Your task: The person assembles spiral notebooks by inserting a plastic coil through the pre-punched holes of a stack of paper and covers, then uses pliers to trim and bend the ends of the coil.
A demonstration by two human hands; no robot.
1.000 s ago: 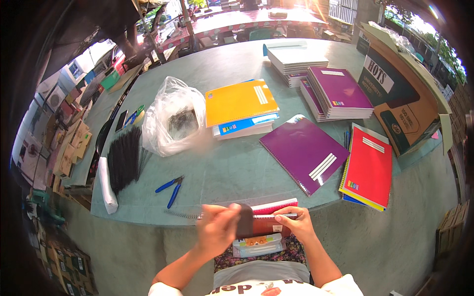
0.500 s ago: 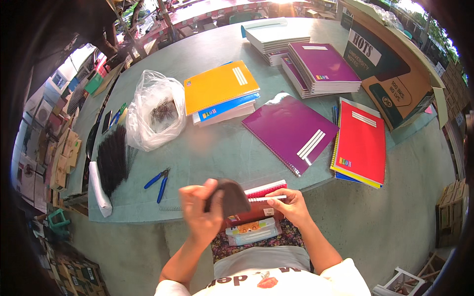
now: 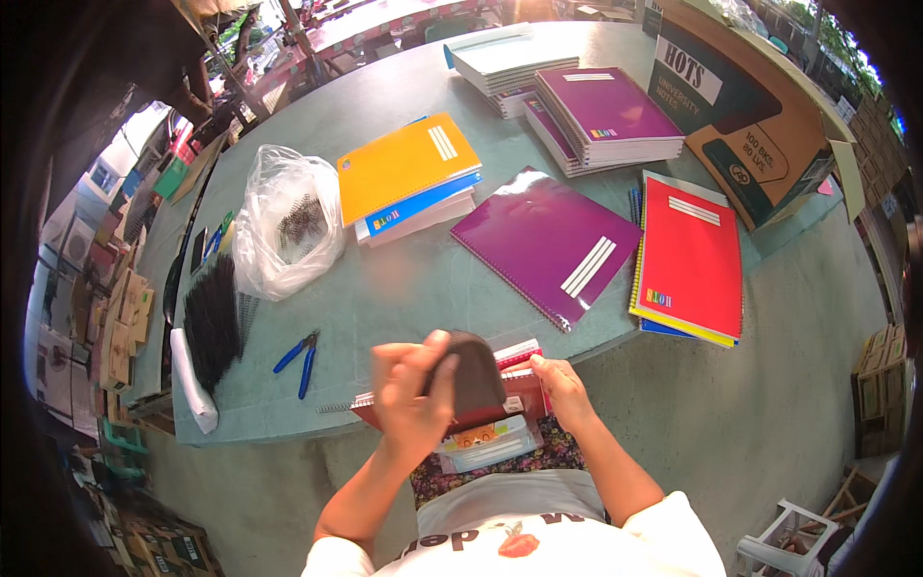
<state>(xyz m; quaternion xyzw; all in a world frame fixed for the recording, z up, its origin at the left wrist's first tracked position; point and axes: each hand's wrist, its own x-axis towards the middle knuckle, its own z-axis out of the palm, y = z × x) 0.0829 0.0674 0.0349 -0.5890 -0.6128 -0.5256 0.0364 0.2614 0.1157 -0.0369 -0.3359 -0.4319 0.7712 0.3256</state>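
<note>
My left hand (image 3: 415,396) is closed around a dark flat pad with a rounded end (image 3: 478,377); the fingers are slightly blurred. This pad lies over a dark red notebook (image 3: 527,392) at the table's front edge, hiding much of it. A thin wire coil (image 3: 335,408) sticks out past the notebook's left end. My right hand (image 3: 563,392) pinches the notebook's right end between thumb and fingers. Just behind it, another notebook's white and red edge (image 3: 519,352) shows. Below, on my lap, rests a clear packet with an orange animal picture (image 3: 488,444).
Blue-handled pliers (image 3: 298,363) lie left of my hands, near black wire coils (image 3: 213,313), a white roll (image 3: 193,380) and a plastic bag (image 3: 288,223). Beyond are orange (image 3: 409,168), purple (image 3: 548,245) and red (image 3: 690,255) notebooks, purple stacks (image 3: 615,111) and a carton (image 3: 740,125).
My left hand and the dark pad have moved slightly right over the notebook, covering more of its middle. My right hand stays at its right end. The view has shifted slightly.
</note>
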